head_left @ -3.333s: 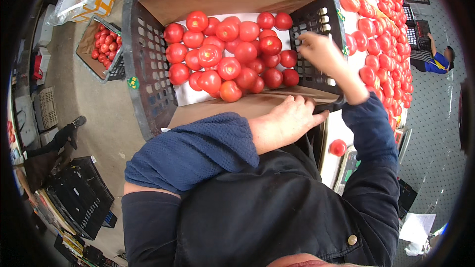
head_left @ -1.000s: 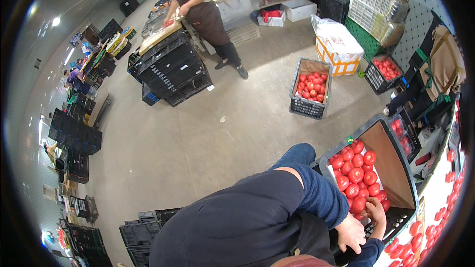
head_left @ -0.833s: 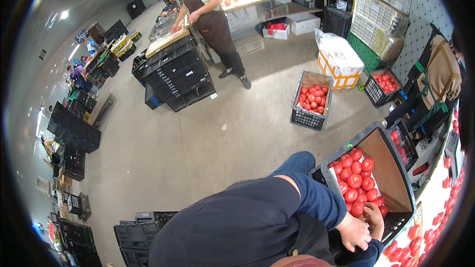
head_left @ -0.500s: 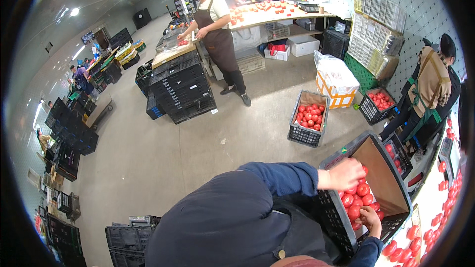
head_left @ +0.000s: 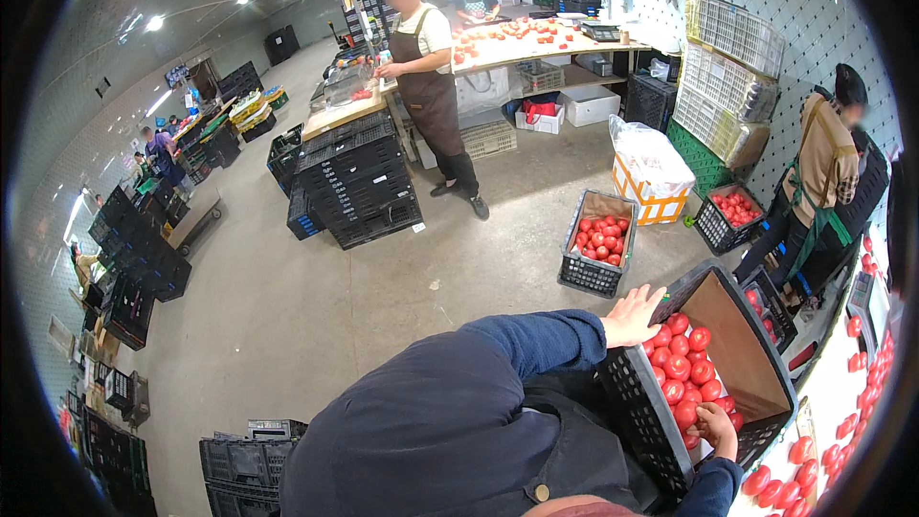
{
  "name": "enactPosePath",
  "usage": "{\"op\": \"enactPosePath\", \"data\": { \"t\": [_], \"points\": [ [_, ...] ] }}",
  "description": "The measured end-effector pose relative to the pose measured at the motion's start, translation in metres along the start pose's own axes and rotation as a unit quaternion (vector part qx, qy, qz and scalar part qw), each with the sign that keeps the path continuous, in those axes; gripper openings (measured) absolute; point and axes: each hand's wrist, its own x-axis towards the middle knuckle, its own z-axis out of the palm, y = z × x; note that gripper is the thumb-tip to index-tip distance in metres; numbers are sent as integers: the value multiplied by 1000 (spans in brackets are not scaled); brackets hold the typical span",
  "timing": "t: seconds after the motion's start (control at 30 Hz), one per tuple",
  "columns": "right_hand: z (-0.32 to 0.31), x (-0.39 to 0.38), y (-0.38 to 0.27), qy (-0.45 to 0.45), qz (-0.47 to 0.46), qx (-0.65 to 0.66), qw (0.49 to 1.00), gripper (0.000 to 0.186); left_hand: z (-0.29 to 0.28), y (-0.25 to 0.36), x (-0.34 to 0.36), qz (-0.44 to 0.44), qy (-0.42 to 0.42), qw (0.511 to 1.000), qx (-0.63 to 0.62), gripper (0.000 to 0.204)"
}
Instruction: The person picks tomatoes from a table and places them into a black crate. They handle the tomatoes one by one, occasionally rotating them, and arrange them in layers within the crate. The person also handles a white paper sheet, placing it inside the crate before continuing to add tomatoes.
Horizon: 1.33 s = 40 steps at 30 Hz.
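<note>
A black plastic crate point(head_left: 627, 393) lined with brown cardboard stands tilted in front of me at the right. Red tomatoes point(head_left: 677, 366) lie heaped along its left side, over something white. My left hand point(head_left: 632, 317) rests at the crate's upper left rim, fingers spread and holding nothing. Inside the crate, my right hand point(head_left: 718, 429) curls its fingers against a tomato point(head_left: 686, 414) at the near end of the heap. Part of its grip is hidden by the hand itself.
More tomatoes point(head_left: 800, 450) lie on a bright table at the lower right. Beyond the crate stand a crate of tomatoes point(head_left: 601, 241) and a white-and-orange box point(head_left: 651, 177). One person point(head_left: 421, 77) works at a bench; another point(head_left: 818, 163) stands at the right. Black crates point(head_left: 354, 172) are stacked mid-left.
My left hand has moved left from above the tomatoes to the crate's rim, and its fingers have spread. My right hand stays by the same tomato. The person at the right has turned slightly.
</note>
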Motion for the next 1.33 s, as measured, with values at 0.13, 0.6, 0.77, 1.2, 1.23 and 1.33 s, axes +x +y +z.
{"op": "enactPosePath", "data": {
  "t": [0.13, 0.6, 0.77, 1.2, 1.23, 1.33],
  "points": [
    [1, 1, 0, -1, 3, 2, 1000, 37, -7, 7, -2, -6, -9, 1000, 20, 82],
    [2, 1, 2, 1, -5, -2, 1000, 35, -8, 9, -2, -11, -23, 999, 19, 86],
    [0, 4, 5, 3, -5, -8, 1000, 32, -10, 12, -1, -9, -27, 999, 27, 86],
    [5, 6, -1, 13, -2, -17, 1000, 35, -20, 13, -2, -22, -47, 999, 16, 86],
    [4, 7, -1, 14, -1, -12, 1000, 35, -20, 12, -2, -20, -46, 999, 14, 86],
    [5, 8, 0, 27, 5, -6, 1000, 39, -17, 10, -1, -29, -55, 998, 2, 88]
  ]
}}
